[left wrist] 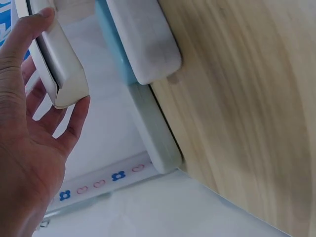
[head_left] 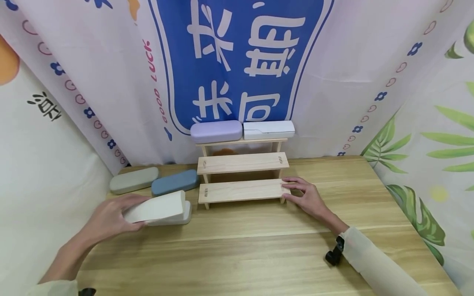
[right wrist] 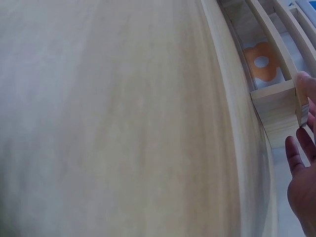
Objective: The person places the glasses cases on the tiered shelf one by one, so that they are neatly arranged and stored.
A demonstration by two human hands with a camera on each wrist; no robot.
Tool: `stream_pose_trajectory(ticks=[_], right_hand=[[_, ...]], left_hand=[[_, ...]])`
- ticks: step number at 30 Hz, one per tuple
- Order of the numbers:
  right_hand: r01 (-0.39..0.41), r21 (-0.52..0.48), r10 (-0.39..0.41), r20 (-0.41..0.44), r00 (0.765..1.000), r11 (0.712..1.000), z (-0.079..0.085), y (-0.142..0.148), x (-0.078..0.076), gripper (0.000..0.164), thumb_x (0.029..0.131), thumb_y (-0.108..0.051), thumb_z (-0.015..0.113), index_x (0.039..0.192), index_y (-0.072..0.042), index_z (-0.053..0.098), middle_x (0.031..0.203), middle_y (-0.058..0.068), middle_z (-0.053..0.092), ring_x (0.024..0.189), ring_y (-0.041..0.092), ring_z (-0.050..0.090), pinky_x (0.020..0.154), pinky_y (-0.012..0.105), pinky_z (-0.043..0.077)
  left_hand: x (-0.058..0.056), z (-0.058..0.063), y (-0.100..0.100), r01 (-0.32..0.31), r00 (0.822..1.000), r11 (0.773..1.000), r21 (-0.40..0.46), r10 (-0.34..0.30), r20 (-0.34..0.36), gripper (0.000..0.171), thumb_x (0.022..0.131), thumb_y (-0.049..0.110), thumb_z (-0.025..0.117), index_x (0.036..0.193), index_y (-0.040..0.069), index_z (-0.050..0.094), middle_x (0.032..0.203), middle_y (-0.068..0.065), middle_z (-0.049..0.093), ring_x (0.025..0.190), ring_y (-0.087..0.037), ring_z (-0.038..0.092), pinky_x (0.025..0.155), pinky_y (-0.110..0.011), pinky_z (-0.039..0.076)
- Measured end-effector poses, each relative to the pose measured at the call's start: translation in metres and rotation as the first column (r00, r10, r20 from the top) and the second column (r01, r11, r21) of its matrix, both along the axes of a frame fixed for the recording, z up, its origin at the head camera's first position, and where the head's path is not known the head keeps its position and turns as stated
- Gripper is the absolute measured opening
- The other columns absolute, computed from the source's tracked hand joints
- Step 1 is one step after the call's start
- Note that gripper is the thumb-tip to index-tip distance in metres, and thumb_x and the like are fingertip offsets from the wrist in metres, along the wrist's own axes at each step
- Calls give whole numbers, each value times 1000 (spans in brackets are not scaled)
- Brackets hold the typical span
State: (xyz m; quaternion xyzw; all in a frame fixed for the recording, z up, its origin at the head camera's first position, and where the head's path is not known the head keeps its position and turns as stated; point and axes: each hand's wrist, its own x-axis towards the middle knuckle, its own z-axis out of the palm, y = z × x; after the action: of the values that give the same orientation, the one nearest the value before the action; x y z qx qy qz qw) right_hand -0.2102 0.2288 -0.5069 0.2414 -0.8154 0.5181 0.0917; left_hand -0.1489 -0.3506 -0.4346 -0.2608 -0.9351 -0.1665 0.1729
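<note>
My left hand (head_left: 109,217) grips a cream glasses case (head_left: 157,206) by its left end, thumb on the near side. The held case is tilted above a pale grey glasses case (head_left: 177,222) on the table; in the left wrist view a gap shows between them. Behind lie a blue glasses case (head_left: 175,182) and a grey-green one (head_left: 134,181). With thumb and fingers, my right hand (head_left: 310,200) holds the right end of the lowest step of a three-tier wooden stand (head_left: 242,191). Side by side on its top step sit a lilac case (head_left: 216,132) and a white case (head_left: 269,130).
The wooden table (head_left: 237,255) ends at a printed curtain (head_left: 333,82) right behind the stand. White cloth (head_left: 44,164) hangs along the left side, and leaf-patterned cloth (head_left: 437,164) on the right.
</note>
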Motion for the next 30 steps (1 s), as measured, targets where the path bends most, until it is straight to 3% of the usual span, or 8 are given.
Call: stream_pose_trajectory(ticks=[6, 16, 24, 30], right_hand=[[2, 10, -2, 5, 1000, 1000, 2, 1, 1, 32, 88, 6, 81, 119, 10, 75, 137, 29, 64, 127, 48, 61, 106, 14, 46], [9, 10, -9, 2, 1000, 1000, 0, 0, 4, 31, 87, 8, 81, 118, 9, 75, 137, 30, 64, 133, 51, 56, 106, 10, 42], [10, 13, -10, -3, 1000, 1000, -1, 0, 6, 33, 88, 8, 80, 120, 9, 74, 138, 29, 64, 133, 50, 57, 105, 9, 42], [10, 24, -10, -22, 1000, 1000, -1, 1, 5, 32, 88, 9, 80, 120, 10, 74, 137, 30, 64, 128, 50, 60, 103, 11, 45]], left_hand=[[-6, 8, 12, -11, 1000, 1000, -29, 12, 26, 72, 60, 34, 101, 126, 17, 77, 117, -12, 79, 94, -33, 76, 69, -40, 58], [-14, 13, 29, 24, 999, 999, -25, -25, -21, 70, 59, 34, 100, 123, 16, 79, 118, -17, 78, 98, -39, 76, 71, -50, 61], [-22, 21, 50, 52, 999, 999, -15, -53, -8, 67, 62, 32, 100, 124, 15, 79, 114, -13, 80, 90, -31, 76, 64, -35, 55], [-28, 25, 63, 65, 998, 998, 7, -65, -10, 66, 62, 31, 100, 122, 14, 79, 112, -11, 80, 89, -29, 76, 64, -35, 55]])
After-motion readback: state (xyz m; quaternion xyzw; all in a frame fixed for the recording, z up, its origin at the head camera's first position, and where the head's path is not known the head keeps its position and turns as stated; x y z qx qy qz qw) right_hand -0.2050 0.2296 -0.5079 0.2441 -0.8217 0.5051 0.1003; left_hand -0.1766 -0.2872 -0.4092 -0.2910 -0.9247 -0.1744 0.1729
